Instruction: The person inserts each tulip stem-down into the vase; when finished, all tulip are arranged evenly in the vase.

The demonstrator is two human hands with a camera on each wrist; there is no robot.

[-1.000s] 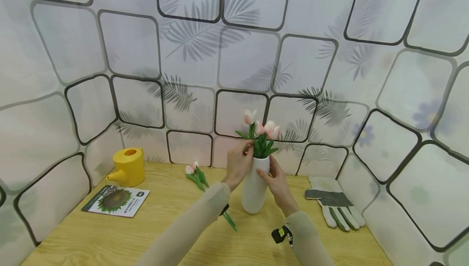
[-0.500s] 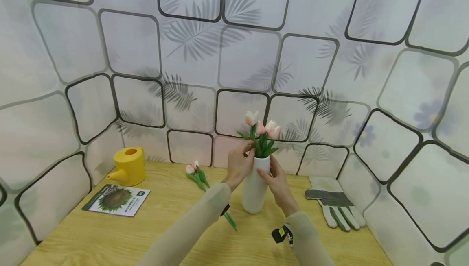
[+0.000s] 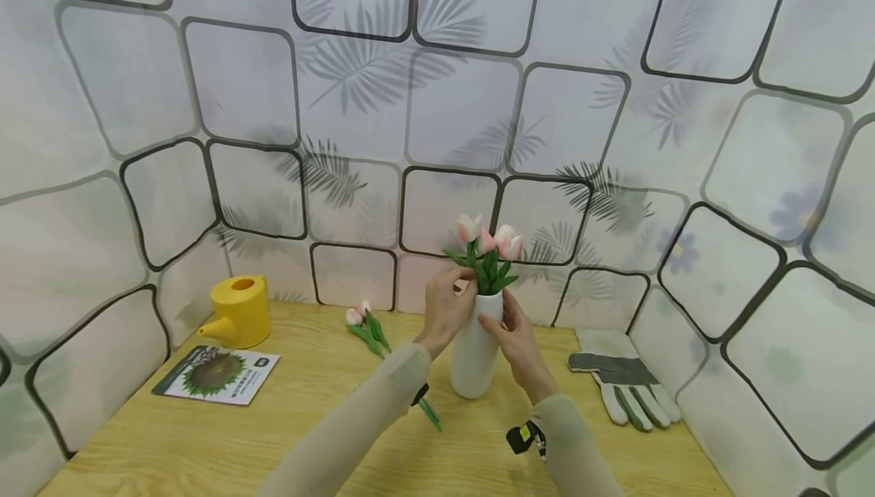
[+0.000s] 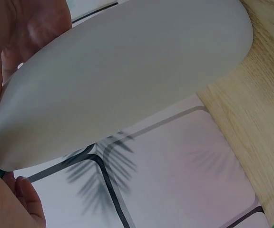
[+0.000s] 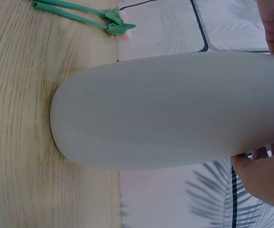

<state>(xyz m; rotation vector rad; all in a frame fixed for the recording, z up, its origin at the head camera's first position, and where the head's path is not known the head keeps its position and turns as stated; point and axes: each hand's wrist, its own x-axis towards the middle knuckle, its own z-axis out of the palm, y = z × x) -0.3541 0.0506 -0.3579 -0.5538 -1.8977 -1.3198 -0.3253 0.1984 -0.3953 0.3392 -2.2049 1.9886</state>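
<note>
We have the vase upright on the tabletop, pink-white tulips standing in its mouth. Our right hand grips the vase's upper right side, thumb in front. Our left hand is at the rim, fingers pinching the tulips low, among the leaves. Loose tulips lie left of the vase; our left sleeve crosses over their stems. Far left we see a yellow can, spout leftward, sunflower packet just in front. Glove lies flat at right, near the patterned wall.
</note>
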